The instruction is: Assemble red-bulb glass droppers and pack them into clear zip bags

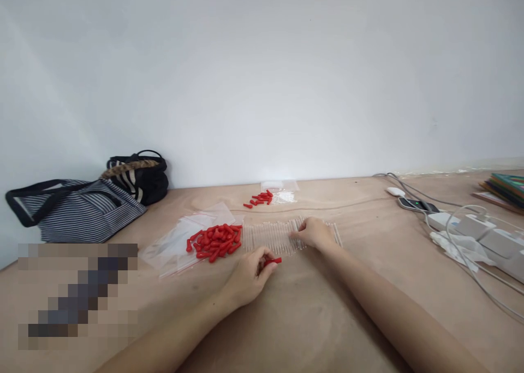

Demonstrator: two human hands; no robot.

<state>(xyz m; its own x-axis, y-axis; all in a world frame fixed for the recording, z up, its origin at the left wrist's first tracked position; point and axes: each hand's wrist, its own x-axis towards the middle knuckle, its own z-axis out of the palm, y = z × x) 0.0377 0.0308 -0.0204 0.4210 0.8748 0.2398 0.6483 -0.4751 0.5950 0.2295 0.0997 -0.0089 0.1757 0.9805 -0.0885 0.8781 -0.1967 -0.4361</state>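
Note:
My left hand (252, 272) is closed around a red rubber bulb (273, 261), whose narrow end sticks out to the right past the fingers. My right hand (314, 233) reaches over a row of thin clear tubes (268, 237) laid side by side on the table. Its thumb and fingers are pinched together at the tubes, and what lies between the fingertips is too small to make out. Left of the row is a heap of red rubber bulbs (216, 241), lying partly on clear plastic zip bags (180, 232).
Near the wall lie a few more red pieces (262, 198) and a small clear bag (284, 195). Striped bag (92, 212) and black bag (151, 179) stand at left. Power strip (487, 239), cables, tissue (460, 247) and stacked coloured folders (505, 190) occupy the right. A pixelated patch covers the lower left.

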